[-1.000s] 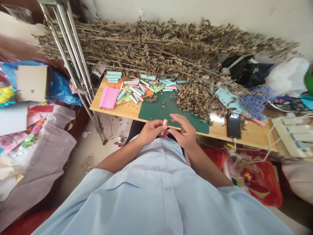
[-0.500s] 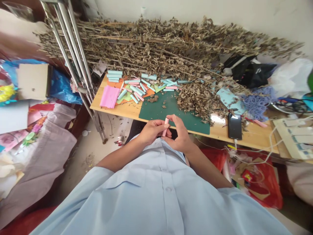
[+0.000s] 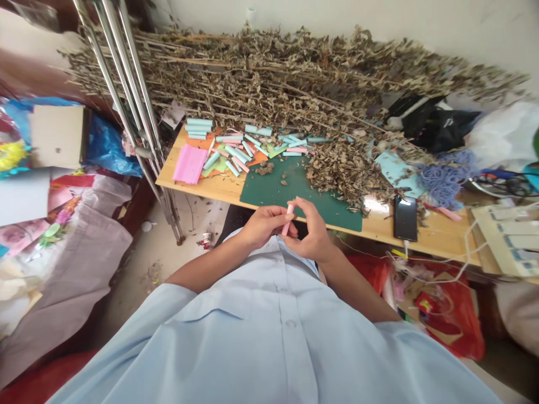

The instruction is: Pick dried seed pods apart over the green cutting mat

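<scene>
Still, pink paper roll (image 3: pixel 288 220) between both hands (image 3: pixel 265 225) (image 3: pixel 310 235)

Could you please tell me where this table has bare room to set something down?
The green cutting mat has a free patch left of the dried leaves, beyond the left hand and right hand holding a pink roll. Bare wood shows below the pink paper sheet and between mat and black phone. Pale blue paper rolls crowd the back.

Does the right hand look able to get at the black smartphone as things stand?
Probably yes: the black smartphone lies right of the right hand on the wooden table, with only a corner of the green cutting mat between. The hand must first release the pink paper roll.
</scene>
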`<action>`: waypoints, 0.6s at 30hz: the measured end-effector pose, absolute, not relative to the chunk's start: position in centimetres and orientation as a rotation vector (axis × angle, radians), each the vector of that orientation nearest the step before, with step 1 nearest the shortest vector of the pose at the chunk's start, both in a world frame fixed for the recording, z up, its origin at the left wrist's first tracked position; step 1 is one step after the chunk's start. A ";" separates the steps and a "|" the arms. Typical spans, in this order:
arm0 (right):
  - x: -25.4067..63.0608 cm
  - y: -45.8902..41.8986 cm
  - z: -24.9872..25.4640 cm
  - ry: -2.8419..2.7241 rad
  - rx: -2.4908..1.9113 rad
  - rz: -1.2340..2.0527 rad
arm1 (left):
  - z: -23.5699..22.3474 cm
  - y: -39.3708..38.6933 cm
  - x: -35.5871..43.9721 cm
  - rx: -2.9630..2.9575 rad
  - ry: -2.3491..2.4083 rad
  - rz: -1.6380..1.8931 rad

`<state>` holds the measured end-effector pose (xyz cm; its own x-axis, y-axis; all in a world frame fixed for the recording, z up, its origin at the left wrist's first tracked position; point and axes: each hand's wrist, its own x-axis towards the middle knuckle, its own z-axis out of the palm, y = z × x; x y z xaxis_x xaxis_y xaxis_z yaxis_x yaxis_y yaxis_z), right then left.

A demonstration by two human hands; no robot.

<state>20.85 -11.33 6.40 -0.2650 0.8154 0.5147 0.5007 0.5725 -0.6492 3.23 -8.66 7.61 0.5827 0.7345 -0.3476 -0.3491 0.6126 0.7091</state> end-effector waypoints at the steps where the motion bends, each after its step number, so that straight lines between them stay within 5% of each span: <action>1: 20.8 -11.3 6.5 -1.930 -1.051 0.444 | 7.7 -8.7 3.2 0.628 0.684 0.683; 18: 21.0 -11.3 6.5 -1.953 -1.045 0.497 | 8.0 -8.7 3.1 0.623 0.679 0.734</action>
